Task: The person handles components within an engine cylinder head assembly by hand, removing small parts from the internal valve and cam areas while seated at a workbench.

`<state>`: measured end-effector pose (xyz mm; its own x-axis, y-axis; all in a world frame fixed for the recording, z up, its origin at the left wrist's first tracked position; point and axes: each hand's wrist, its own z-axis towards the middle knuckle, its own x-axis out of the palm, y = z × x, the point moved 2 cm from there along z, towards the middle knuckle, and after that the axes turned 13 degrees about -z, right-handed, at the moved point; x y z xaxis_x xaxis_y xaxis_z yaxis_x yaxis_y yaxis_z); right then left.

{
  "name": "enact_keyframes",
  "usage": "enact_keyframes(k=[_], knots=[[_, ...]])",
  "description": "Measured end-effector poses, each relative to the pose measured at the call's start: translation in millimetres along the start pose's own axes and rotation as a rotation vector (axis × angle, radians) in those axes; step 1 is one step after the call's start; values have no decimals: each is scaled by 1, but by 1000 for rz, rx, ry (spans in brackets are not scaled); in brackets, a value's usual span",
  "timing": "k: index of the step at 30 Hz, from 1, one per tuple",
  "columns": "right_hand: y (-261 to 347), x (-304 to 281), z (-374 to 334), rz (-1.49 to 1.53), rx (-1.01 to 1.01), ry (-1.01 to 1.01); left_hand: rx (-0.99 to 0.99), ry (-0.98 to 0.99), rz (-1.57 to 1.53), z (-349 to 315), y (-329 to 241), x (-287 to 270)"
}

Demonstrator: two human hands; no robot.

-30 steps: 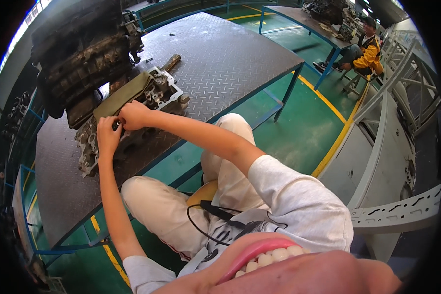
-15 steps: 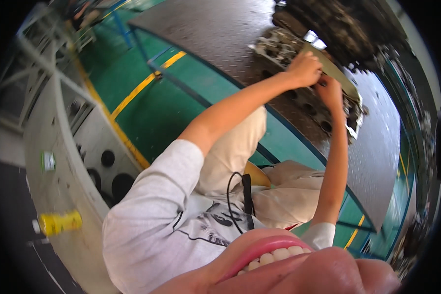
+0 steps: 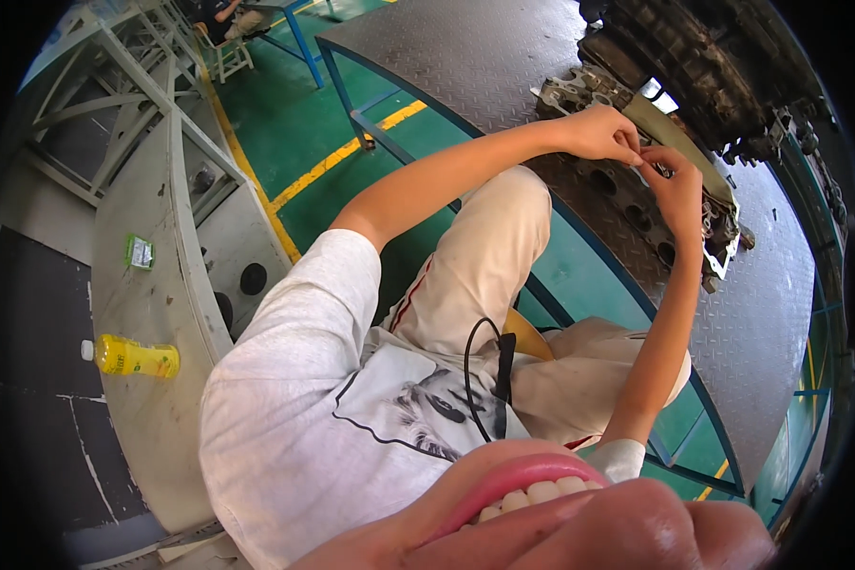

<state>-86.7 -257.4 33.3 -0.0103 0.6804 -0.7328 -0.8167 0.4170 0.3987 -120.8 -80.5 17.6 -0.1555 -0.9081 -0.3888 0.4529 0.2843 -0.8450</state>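
My left hand (image 3: 602,133) and my right hand (image 3: 675,186) are raised over a metal engine cylinder head (image 3: 620,201). Their fingertips meet in a pinch. Whatever lies between them, if anything, is too small to make out. The cylinder head rests on a checker-plate bench top, its side showing several round ports. Along its upper side runs a flat olive-tan strip (image 3: 686,139), partly covered by my hands.
The steel checker-plate bench (image 3: 446,57) has a blue frame. Behind the cylinder head stands a large dark engine (image 3: 679,62). To my left, a grey surface (image 3: 152,313) carries a yellow drink bottle (image 3: 138,356) and a small green-and-white packet (image 3: 140,252). A person (image 3: 233,21) sits far off.
The view has shifted, so bench and engine sit farther right and the bottle higher. My hands have drawn a little apart at the wrists, fingertips still meeting over the cylinder head.
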Motion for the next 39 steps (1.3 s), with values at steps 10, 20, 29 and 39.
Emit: enact_keyframes(k=[10, 20, 29, 39], knots=[[43, -26, -4, 197, 6, 81, -43, -100, 52, -58, -44, -39], [97, 4, -21, 18, -135, 181, 106, -33, 576, -100, -53, -11], [105, 27, -27, -1, -221, 179, -47, -88, 560, -144, -72, -6], [115, 52, -45, 30, -152, 203, 186, -51, 889, -164, -62, 9]])
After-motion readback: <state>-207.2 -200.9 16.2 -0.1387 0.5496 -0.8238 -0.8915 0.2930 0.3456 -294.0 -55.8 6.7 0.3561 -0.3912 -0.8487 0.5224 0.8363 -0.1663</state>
